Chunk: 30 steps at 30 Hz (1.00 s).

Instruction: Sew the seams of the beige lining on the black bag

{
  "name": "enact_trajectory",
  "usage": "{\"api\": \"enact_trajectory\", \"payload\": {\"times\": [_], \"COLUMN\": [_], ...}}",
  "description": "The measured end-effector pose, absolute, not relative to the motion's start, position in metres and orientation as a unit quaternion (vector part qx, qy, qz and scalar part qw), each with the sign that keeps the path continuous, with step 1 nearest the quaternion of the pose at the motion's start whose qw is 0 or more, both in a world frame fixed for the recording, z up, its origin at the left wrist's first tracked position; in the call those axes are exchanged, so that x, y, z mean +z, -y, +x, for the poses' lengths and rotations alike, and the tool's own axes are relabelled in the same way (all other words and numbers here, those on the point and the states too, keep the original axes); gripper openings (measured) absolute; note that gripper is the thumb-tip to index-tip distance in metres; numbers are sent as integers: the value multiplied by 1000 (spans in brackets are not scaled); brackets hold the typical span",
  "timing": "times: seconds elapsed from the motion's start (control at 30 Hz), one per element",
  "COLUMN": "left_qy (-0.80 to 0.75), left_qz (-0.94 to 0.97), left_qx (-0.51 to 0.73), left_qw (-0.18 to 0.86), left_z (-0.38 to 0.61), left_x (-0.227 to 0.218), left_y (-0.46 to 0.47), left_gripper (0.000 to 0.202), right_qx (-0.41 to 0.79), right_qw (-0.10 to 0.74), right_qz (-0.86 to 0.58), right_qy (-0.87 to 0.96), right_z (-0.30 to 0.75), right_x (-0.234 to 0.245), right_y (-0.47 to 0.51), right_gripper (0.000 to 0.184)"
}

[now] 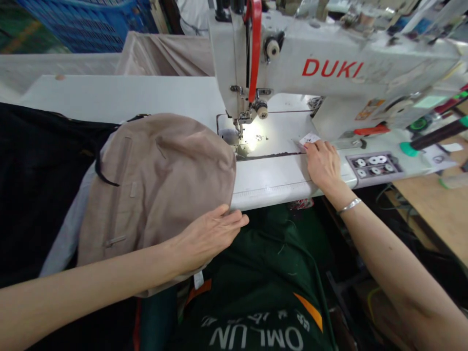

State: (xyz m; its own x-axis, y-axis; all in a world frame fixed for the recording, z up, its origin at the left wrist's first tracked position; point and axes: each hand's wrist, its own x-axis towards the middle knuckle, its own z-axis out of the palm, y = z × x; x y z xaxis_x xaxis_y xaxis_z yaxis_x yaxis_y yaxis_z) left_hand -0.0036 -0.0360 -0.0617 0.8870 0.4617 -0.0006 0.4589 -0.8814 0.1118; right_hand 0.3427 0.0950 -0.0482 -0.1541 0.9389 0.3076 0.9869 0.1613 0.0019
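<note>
A DUKI sewing machine (292, 63) stands at the far right of a white table (109, 97), with a blue plastic crate (80, 19) and a cloth-lined bin (164, 56) beyond the table's far edge. A rounded beige fabric piece (153, 195) lies at left, its right edge at the presser foot (237, 129), with open machine bed (278, 141) to its right. The left hand (208, 239) rests flat on the fabric's near edge, fingers slightly apart and unclamped; the right hand (321, 165) lies on the bed, fingers together, touching a small white paper tag (310, 139).

A gap of white sewing table (270, 183) separates the right hand (323, 165) from the beige fabric piece (157, 190). The sewing machine's head (329, 68) stands above that gap, blocking the way upward.
</note>
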Motion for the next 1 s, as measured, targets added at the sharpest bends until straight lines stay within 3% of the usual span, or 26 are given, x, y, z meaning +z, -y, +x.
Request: {"api": "enact_trajectory", "payload": {"times": [0.2, 0.33, 0.43, 0.53, 0.73, 1.0], "left_qy": [-229, -257, -316, -374, -399, -404], "left_qz": [965, 946, 905, 846, 783, 747], "left_qx": [14, 12, 16, 16, 13, 33], "left_qw": [128, 197, 286, 380, 478, 526], "left_z": [0, -14, -20, -19, -13, -11], "left_x": [-48, -27, -12, -3, 0, -4], "left_y": [25, 13, 2, -5, -11, -15], "left_gripper": [16, 22, 27, 30, 30, 34], "right_qx": [-45, 137, 275, 340, 367, 370], "right_qw": [196, 338, 281, 218, 187, 178], "right_qz": [-648, -605, -569, -531, -485, -439], "right_qy": [734, 707, 723, 745, 771, 800], "right_z": [333, 300, 272, 251, 227, 214], "right_x": [-30, -12, -14, -29, -48, -43], "right_y": [-88, -29, 20, 48, 50, 48], "right_gripper": [29, 27, 28, 31, 36, 41]}}
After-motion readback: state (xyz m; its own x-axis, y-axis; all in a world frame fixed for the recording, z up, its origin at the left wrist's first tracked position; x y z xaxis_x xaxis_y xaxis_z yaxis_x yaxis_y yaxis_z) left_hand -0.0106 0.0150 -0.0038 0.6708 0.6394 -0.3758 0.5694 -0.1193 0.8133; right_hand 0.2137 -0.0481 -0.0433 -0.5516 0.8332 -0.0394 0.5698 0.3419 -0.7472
